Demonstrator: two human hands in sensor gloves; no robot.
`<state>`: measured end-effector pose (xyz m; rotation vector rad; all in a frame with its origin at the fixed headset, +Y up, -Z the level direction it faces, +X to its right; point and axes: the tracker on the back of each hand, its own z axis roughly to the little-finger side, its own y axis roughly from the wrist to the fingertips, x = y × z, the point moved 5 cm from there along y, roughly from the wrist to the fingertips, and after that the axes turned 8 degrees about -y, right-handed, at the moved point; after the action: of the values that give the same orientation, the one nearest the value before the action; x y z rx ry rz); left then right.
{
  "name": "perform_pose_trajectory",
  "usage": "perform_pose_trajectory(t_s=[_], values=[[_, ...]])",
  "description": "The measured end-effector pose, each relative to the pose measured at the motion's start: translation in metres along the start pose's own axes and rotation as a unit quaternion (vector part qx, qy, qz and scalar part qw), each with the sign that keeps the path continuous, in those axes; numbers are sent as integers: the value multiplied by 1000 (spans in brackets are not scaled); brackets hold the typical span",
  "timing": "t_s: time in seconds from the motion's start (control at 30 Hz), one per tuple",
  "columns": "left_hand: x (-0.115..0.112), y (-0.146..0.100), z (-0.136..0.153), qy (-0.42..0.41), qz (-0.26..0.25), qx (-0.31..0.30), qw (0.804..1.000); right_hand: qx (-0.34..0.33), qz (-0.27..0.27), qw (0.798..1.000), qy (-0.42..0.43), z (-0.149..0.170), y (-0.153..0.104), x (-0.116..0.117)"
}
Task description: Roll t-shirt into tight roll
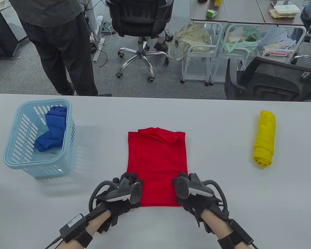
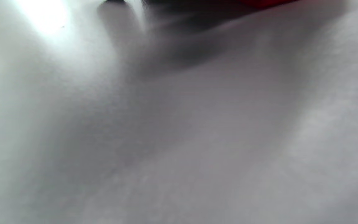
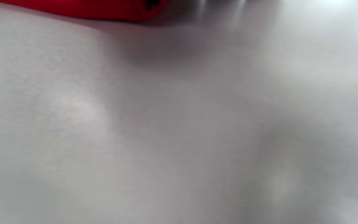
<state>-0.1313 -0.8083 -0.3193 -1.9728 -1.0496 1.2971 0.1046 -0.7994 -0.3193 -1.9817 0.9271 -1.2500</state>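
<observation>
Red cotton, folded into a long panel, the t-shirt (image 1: 156, 166) lies flat on the grey table (image 1: 223, 220), between the blue basket (image 1: 39, 140) and the yellow rolled shirt (image 1: 264, 138). Your left hand (image 1: 124, 193) and right hand (image 1: 191, 190) rest on its near corners; whether the fingers grasp the hem, I cannot tell. Expect it light, limp and prone to skewing. Take the near hem at both corners and keep tension even.
</observation>
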Motion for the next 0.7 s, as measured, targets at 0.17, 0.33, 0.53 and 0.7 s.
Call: perform_pose_trajectory(t_s=[0.17, 0.33, 0.53, 0.7], values=[[1, -15, 1, 8, -20, -4, 1000, 23, 11, 1000, -17, 3, -26, -7], [-7, -28, -6, -17, -23, -28, 999, -52, 43, 998, -10, -16, -38, -11], [-4, -24, 4, 19, -37, -1, 999, -65, -6, 998, -3, -18, -25, 13], [1, -30, 7, 19, -77, -6, 997, -35, 61, 996, -47, -14, -39, -4]])
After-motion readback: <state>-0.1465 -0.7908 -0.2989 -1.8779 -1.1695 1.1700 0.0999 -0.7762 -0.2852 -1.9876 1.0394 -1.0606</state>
